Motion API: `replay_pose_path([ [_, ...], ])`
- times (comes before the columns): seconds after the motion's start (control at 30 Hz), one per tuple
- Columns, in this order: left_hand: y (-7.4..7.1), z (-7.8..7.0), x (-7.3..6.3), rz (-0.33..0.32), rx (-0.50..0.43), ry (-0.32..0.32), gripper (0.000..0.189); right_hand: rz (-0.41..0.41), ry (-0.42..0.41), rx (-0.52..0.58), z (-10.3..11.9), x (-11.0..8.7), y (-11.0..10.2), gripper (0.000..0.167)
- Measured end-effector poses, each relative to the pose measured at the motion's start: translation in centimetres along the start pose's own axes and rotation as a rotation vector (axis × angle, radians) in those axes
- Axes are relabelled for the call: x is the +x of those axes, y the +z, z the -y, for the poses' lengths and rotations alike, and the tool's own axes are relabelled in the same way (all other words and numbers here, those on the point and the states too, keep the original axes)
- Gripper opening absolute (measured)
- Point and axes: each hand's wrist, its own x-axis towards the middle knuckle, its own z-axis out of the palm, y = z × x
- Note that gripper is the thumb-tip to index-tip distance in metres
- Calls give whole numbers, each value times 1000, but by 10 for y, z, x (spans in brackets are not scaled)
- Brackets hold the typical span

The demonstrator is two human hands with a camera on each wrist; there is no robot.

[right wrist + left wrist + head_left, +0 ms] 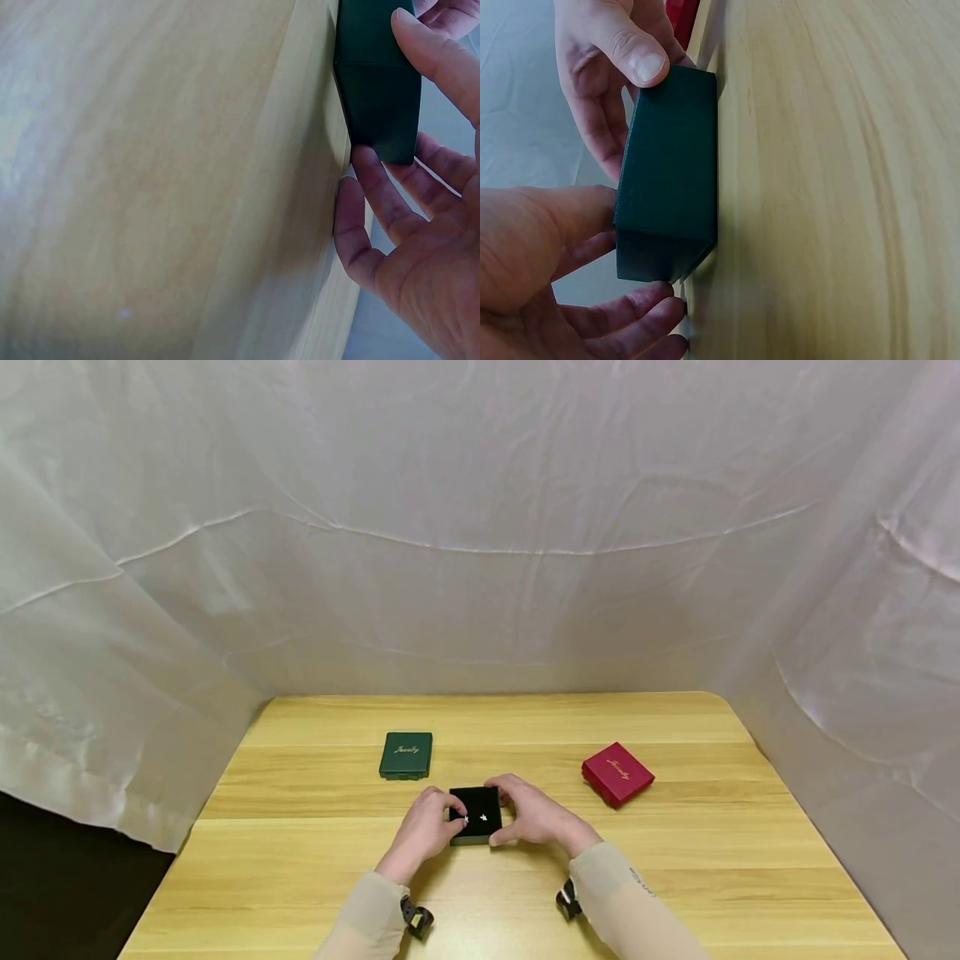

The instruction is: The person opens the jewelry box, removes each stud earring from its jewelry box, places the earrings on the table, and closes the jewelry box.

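Observation:
A dark green jewelry box [471, 840] with a black padded inside stands uncovered on the table in front of me. Two small silver star earrings show on the black pad, the right one [483, 817] by itself and the left one [467, 819] at the fingertips of my left hand [426, 827]. That hand's thumb and index finger pinch at the left star over the box's left edge. My right hand [537, 814] grips the box at its right side, its thumb on the green front wall [671, 150]. In the right wrist view, fingers [386, 195] lie against the box's end.
A green square top lettered "Jewelry" [406, 755] lies behind the box to the left. To the right sits a red jewelry box [617, 774], turned at an angle. A pale cloth [495, 610] hangs behind the wooden table [300, 877] and along its sides.

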Motion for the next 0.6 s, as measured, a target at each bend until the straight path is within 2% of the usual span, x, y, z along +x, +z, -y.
replay_pose_path([
  [0.27,2,1,3,-20,32,5,15,0,5,2,1,0,0,82],
  [0.6,3,1,3,-12,49,3,11,5,19,-4,0,1,1,82],
])
